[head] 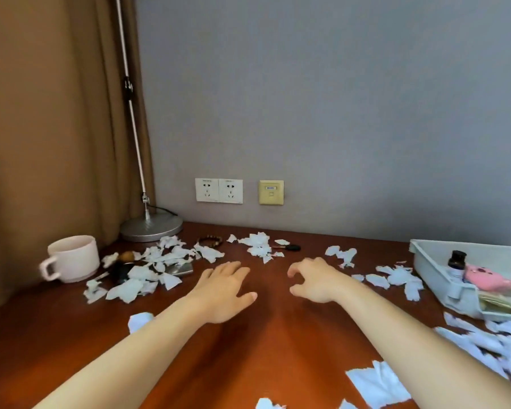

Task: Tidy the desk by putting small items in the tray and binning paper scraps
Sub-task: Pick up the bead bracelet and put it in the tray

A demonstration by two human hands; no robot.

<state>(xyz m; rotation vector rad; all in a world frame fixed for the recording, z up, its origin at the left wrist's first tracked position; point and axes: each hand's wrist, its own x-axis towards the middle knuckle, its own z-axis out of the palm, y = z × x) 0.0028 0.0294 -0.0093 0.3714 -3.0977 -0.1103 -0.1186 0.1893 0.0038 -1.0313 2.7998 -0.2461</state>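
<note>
White paper scraps (pixel 258 246) lie scattered over the brown desk (pixel 266 343). A beaded bracelet (pixel 209 240) and a black key (pixel 291 247) lie near the wall. A silver flat item (pixel 182 270) and dark small objects (pixel 120 273) sit half buried in scraps at the left. The grey tray (pixel 431 270) at the right edge holds a dark bottle (pixel 456 259) and a pink item (pixel 481 277). My left hand (pixel 224 286) hovers flat over the desk centre, fingers relaxed. My right hand (pixel 314 280) is beside it, fingers loosely curled, holding nothing.
A white mug (pixel 74 258) stands at the left. A lamp base (pixel 151 227) with its pole sits in the back left corner by a brown curtain. Wall sockets (pixel 219 190) are above the desk's back edge. More scraps (pixel 378 385) lie at the front right.
</note>
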